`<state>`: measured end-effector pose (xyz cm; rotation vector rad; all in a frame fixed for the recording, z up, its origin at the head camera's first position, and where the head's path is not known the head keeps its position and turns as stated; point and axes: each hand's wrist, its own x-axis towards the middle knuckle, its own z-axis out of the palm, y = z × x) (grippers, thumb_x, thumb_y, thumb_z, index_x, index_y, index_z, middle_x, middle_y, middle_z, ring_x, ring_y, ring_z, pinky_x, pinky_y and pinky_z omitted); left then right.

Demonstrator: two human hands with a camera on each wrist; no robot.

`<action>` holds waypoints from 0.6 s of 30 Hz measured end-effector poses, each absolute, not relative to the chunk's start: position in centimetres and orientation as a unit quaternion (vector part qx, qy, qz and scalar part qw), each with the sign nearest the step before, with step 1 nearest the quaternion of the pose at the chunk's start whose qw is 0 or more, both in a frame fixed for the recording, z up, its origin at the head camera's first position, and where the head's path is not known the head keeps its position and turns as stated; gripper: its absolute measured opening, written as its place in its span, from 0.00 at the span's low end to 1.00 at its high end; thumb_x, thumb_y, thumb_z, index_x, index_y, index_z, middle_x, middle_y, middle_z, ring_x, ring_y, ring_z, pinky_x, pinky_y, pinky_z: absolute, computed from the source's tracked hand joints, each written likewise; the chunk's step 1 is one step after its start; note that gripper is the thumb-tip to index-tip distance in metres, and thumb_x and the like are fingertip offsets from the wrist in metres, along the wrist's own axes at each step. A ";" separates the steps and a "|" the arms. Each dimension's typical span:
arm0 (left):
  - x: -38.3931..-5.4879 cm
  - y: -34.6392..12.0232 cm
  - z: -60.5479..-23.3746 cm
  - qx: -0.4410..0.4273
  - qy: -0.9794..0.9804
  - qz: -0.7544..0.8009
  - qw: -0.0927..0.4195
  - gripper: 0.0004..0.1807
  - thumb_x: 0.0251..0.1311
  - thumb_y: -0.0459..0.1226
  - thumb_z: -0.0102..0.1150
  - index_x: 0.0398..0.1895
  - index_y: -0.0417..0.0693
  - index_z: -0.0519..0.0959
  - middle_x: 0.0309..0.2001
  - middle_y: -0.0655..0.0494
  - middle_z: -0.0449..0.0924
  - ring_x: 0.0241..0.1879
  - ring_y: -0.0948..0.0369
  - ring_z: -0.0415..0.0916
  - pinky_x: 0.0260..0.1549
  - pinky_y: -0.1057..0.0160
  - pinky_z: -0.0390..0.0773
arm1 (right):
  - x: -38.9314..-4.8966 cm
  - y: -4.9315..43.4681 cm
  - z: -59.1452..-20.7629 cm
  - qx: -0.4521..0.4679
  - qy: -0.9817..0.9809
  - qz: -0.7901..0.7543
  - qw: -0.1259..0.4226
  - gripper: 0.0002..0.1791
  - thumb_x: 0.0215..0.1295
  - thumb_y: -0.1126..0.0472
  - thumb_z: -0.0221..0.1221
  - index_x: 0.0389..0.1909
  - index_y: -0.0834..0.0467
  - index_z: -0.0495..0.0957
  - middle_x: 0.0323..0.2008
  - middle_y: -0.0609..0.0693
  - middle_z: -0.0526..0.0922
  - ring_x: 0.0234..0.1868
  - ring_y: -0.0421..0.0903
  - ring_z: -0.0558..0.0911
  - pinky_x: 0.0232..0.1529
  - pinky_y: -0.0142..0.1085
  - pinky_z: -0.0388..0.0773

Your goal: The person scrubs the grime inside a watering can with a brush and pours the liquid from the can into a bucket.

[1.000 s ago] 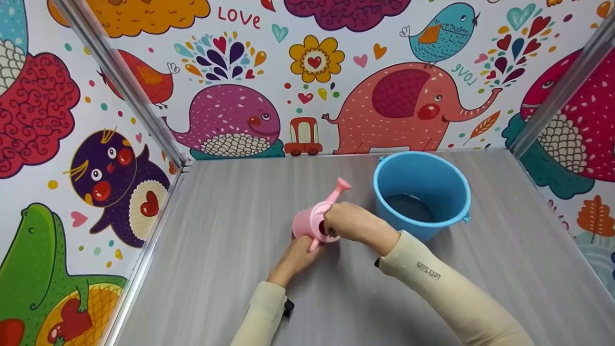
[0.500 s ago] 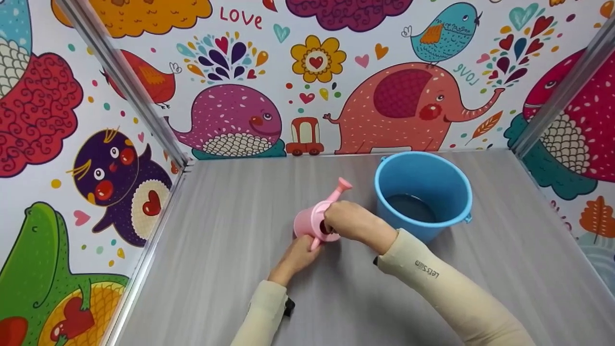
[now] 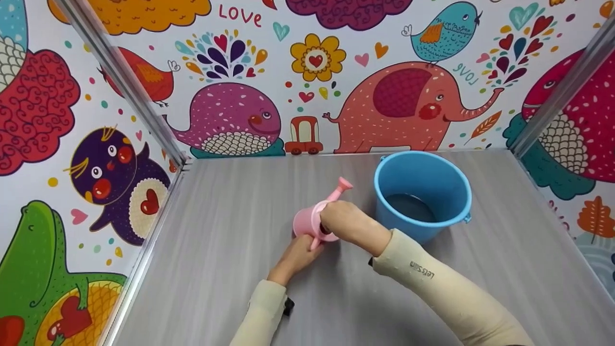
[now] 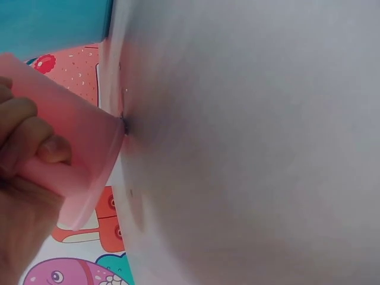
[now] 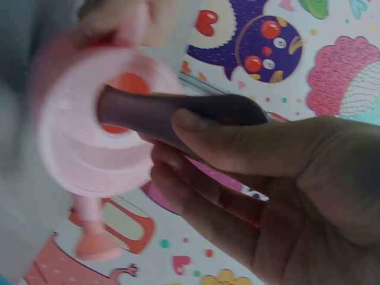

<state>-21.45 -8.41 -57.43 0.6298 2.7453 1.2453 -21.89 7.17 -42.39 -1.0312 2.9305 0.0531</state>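
Left hand: your left hand [image 3: 299, 253] has its fingers curled round the handle [image 3: 315, 244] of the pink watering can, on the side nearest you.
Right hand: your right hand [image 3: 348, 222] holds a dark tool [image 5: 160, 113] between thumb and fingers, the thumb lying along its upper side and the fingers beneath.
Watering can: the watering can [image 3: 303, 224] sits in front of you near the middle of the table [image 3: 230, 216], tilted, its opening turned toward your right hand; by the left wrist view, its base edge meets the tabletop.
Spout: the spout [image 3: 333, 195] points away from you and to the right, ending in a flared rose [image 3: 344, 183].
Dark tool: one end reaches into the can's opening; you cannot make out its tip. An orange-red patch [image 5: 127, 102] shows at the opening, but what it belongs to is unclear.
Blue bucket: the blue bucket [image 3: 423, 174] stands upright to the right of the can, apart from it, just beyond your right wrist; its bottom looks darker than its sides.
Sleeves: you wear cream sleeves [image 3: 427, 278], with lettering on the right one.
Backdrop: the printed wall [image 3: 353, 105] behind shows a whale, a car, an elephant and birds.
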 end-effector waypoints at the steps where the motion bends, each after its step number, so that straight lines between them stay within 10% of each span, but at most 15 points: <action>1: -21.4 -8.4 -57.4 0.202 0.891 0.405 0.033 0.21 0.61 0.34 0.57 0.14 0.51 0.60 0.16 0.67 0.55 0.18 0.70 0.54 0.20 0.71 0.55 | -22.0 7.3 -42.9 -0.333 0.943 0.005 0.011 0.08 0.56 0.65 0.70 0.37 0.62 0.86 0.24 0.54 0.84 0.26 0.48 0.82 0.39 0.36 0.84; 18: -21.2 -8.4 -57.5 0.207 0.895 0.396 0.016 0.21 0.59 0.34 0.57 0.13 0.49 0.60 0.15 0.67 0.54 0.16 0.71 0.52 0.18 0.72 0.52 | -20.2 7.0 -41.8 -0.322 0.946 -0.005 -0.047 0.10 0.53 0.63 0.73 0.34 0.62 0.85 0.19 0.53 0.79 0.22 0.48 0.80 0.32 0.35 0.84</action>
